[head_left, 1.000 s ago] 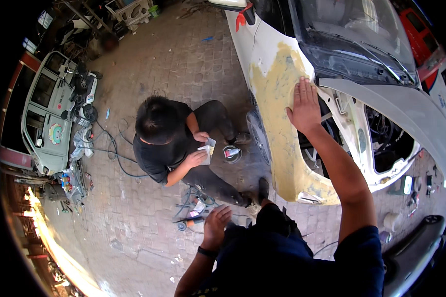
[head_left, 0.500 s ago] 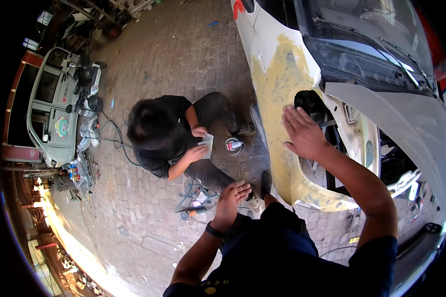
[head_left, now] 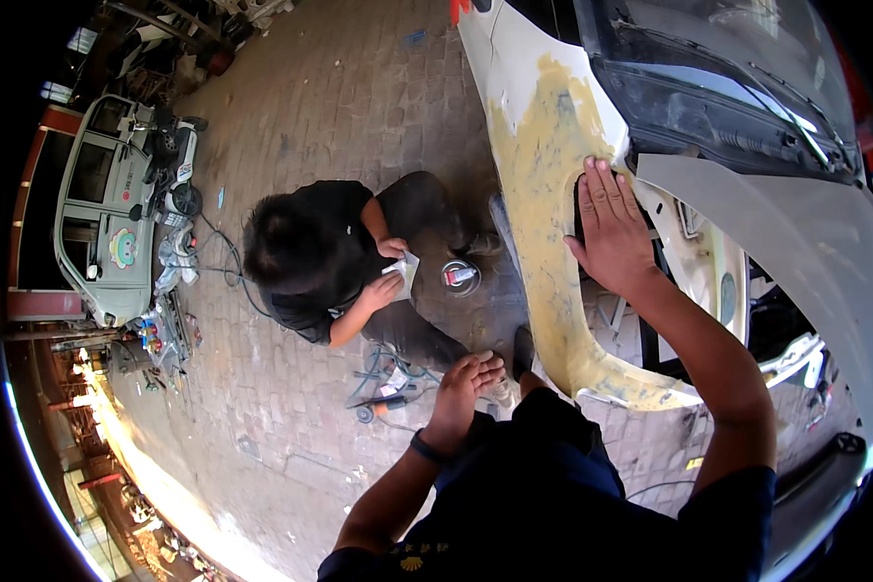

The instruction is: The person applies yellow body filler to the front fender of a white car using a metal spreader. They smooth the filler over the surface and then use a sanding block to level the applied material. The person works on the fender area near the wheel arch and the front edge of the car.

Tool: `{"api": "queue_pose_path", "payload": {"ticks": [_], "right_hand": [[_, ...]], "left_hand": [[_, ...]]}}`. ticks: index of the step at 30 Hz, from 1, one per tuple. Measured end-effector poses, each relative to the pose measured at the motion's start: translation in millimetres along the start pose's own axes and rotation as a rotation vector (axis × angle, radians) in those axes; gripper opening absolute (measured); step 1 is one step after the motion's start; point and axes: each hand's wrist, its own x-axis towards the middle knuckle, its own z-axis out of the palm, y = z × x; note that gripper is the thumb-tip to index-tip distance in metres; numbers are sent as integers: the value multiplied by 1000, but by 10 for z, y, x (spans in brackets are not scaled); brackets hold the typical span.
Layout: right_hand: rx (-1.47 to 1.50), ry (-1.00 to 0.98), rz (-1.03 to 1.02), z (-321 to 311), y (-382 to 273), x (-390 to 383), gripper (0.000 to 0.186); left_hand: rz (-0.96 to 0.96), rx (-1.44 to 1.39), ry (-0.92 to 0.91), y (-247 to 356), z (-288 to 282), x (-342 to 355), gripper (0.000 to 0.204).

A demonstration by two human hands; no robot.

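The right hand (head_left: 614, 233) extends straight fingers (head_left: 601, 189) over the yellow-patched fender (head_left: 541, 218), the left hand (head_left: 464, 392) half curled.

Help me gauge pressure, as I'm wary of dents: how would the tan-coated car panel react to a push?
The car panel would probably feel stiff: it is broad, curved and meets white bodywork. Its narrower front strip might flex more. The dull, streaky tan coating looks unlikely to be slippery.

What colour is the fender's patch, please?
The patch is yellowish tan with grey mottling, in the head view.
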Motion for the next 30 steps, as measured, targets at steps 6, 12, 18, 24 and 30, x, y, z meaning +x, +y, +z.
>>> {"api": "queue_pose_path", "payload": {"ticks": [6, 12, 18, 24, 30], "right_hand": [[5, -18, -55, 15, -53, -83, 89], [53, -125, -291, 253, -78, -219, 87], [171, 3, 4, 388, -221, -96, 91], [218, -67, 54, 419, -411, -321, 90], [192, 83, 74, 317, -290, -48, 87]], "left_hand": [[3, -19, -7, -46, -77, -5, 47], [-33, 2, -35, -32, 18, 18, 48], [-70, -4, -4, -49, -30, 39, 49], [-61, 25, 3, 4, -47, 33, 48], [-9, 20, -61, 16, -106, 138, 44]]}}
